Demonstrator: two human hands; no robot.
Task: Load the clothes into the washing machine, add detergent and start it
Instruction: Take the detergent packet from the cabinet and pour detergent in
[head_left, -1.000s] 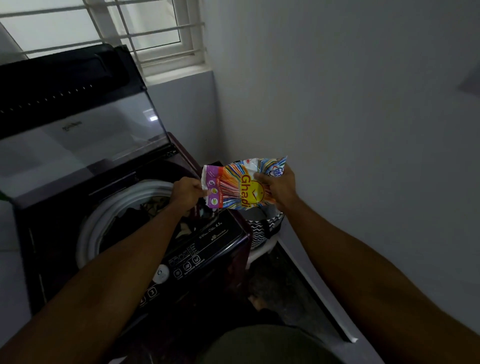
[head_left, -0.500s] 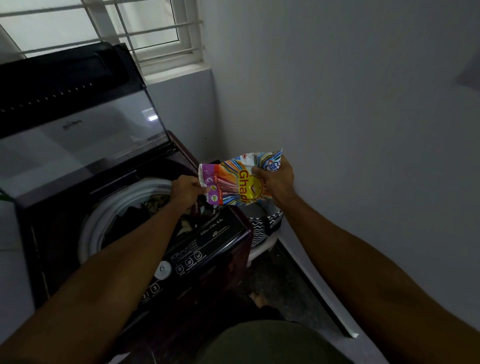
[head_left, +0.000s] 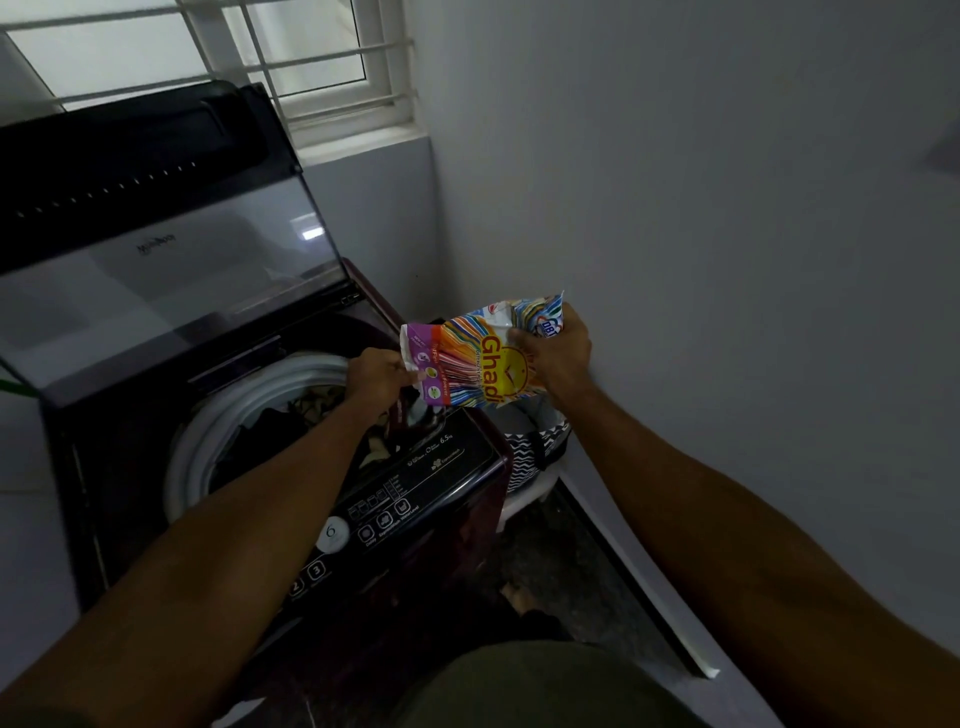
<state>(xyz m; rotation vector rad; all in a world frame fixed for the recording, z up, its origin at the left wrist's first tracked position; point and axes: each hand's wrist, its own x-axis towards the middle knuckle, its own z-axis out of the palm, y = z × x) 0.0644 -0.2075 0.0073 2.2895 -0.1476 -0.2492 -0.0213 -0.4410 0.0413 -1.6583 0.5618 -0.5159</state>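
A colourful striped detergent packet (head_left: 467, 364) is held sideways over the right front corner of the top-loading washing machine (head_left: 447, 457). My right hand (head_left: 556, 356) grips the packet's right end. My left hand (head_left: 376, 376) pinches its left edge. The machine's glass lid (head_left: 171, 260) stands raised at the back. Dark and patterned clothes (head_left: 291, 421) lie inside the white-rimmed drum (head_left: 208, 431). The control panel (head_left: 363, 519) with its round dial faces me at the front.
A zigzag-patterned laundry basket (head_left: 540, 447) stands on the floor between the machine and the white wall (head_left: 727, 260) on the right. A barred window (head_left: 291, 57) is behind the machine. The dark floor (head_left: 561, 577) runs along the wall's skirting.
Both hands have lifted the packet slightly and shifted it a little left, toward the drum. The grips on both ends are unchanged.
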